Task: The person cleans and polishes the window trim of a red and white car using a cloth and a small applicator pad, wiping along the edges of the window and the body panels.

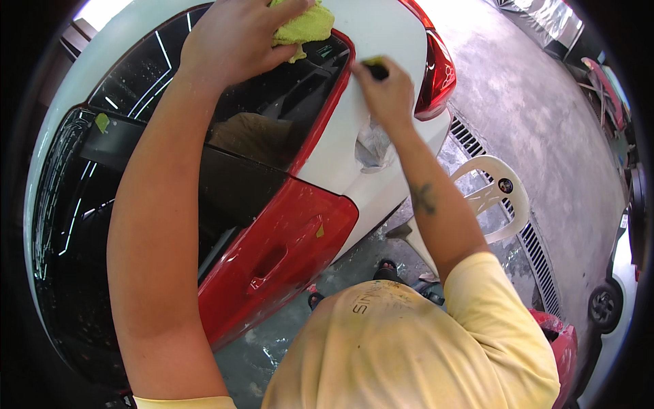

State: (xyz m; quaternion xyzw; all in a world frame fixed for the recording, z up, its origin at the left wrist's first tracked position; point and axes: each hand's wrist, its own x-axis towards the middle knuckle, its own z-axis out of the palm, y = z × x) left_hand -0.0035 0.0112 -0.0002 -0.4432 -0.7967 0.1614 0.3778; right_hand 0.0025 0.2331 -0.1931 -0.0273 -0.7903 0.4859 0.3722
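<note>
Clutching yellow-green cloth (310,27), left hand (235,39) is over car window (300,105); beside window, right hand (391,94) grips blurred dark object (375,67), axis unclear.

Yellow-green cloth (306,26), white rear panel (334,146), red door (303,218), pale-yellow shirt (388,354)

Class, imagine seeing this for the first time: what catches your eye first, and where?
First, probably the yellow-green cloth in the left hand at the top, over the dark window. Then the red door panel near the middle, and the red tail light to the right of the right hand.
</note>
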